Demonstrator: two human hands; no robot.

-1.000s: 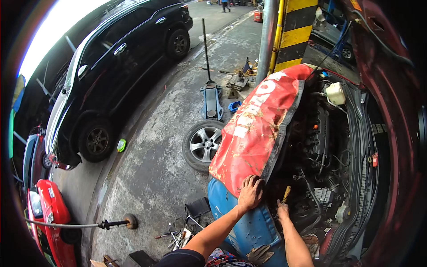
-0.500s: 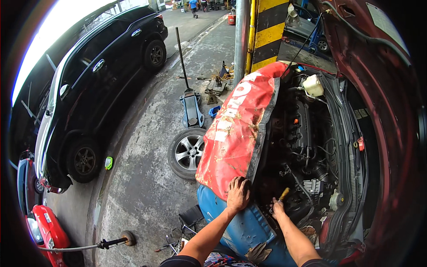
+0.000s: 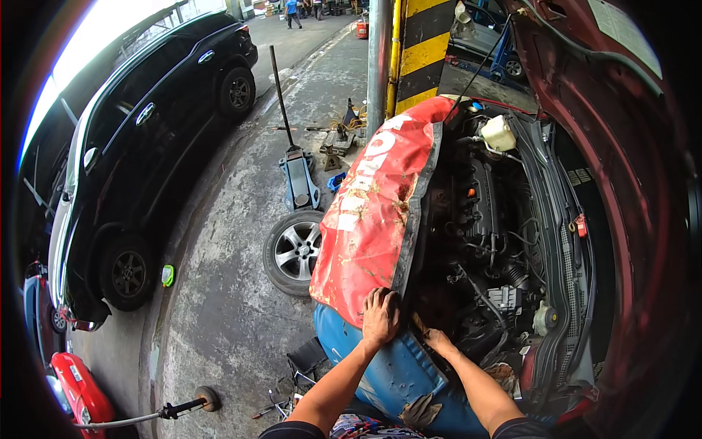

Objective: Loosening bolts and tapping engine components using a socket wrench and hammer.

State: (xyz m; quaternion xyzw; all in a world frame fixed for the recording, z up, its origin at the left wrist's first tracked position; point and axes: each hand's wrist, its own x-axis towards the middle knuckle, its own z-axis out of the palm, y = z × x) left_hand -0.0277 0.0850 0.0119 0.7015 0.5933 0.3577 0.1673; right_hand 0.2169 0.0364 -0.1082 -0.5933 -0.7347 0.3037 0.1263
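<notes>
A red fender cover (image 3: 373, 219) with white lettering drapes over the near side of the car, above a blue padded cover (image 3: 398, 373). My left hand (image 3: 382, 318) rests palm down near the red cover's dark edge, fingers spread on it and slightly bent. Just right of it, my right hand (image 3: 439, 342) reaches in at the edge of the engine bay (image 3: 468, 212). It is closed on a tool with a yellow handle (image 3: 418, 322); the tool's working end is hidden, so its kind cannot be told.
The raised hood (image 3: 614, 146) stands at the right, held by a thin rod. Left of the covers lie a loose wheel (image 3: 294, 252) and a floor jack (image 3: 298, 179). A striped pillar (image 3: 424, 51) rises behind. A black SUV (image 3: 146, 146) is parked at the left.
My right hand has moved left with the yellow-handled tool, toward the cover's edge and my left hand. The left hand stays on the red cover. The whole view has shifted slightly.
</notes>
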